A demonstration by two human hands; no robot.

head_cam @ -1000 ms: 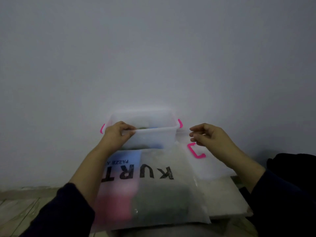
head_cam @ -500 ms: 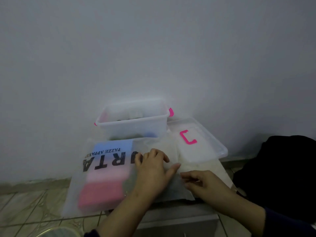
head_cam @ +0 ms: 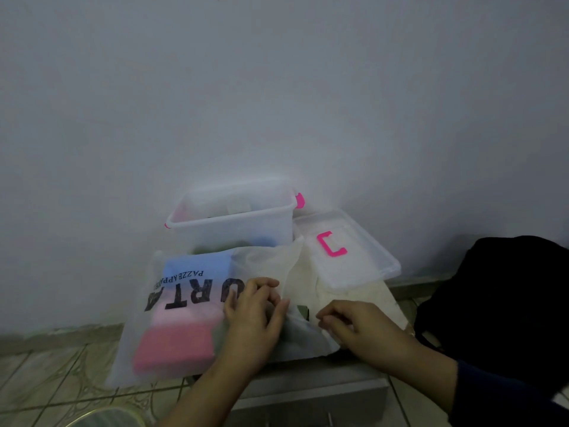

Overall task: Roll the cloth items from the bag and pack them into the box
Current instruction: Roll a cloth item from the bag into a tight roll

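From the head camera, you are at the bag-opening step. The frosted plastic bag lies flat on the small table, overhanging its left edge, with folded cloth items in pink, pale pink and blue showing through it. Your left hand rests on the bag's right end, fingers curled and bunching the plastic near its mouth. Your right hand sits just beside it at the table's front edge, fingertips pinching the bag's loose flap.

The clear box stands open at the table's back edge against the wall, something blue and green already inside. Its lid lies at the back right corner, touching the box.

Your next move, as I judge it, calls for parting the mouth, reaching in for one item, and laying it flat to roll. The slippery plastic may slide leftward off the table.
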